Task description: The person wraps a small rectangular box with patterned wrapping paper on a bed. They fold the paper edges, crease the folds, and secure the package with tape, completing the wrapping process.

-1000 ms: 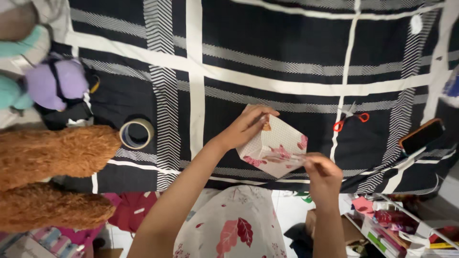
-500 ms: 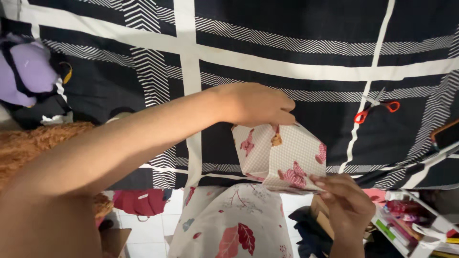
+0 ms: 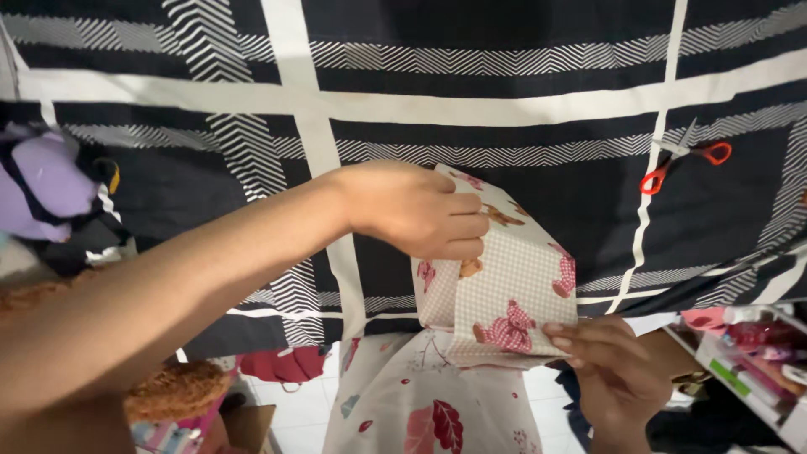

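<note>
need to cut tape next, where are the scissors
In the head view, the red-handled scissors lie upper right on the black-and-white bedspread, beyond the wrapped box.

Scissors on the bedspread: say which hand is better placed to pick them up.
Right, probably. The scissors lie on the right side, beyond the right hand, which only pinches the wrapped parcel at its lower edge. The left hand lies farther off, gripping the parcel's top.

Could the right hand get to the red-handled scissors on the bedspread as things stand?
Probably yes, once it lets go: the right hand is holding the lower edge of the wrapped parcel, and only bare bedspread lies between it and the scissors, up and to its right.
</note>
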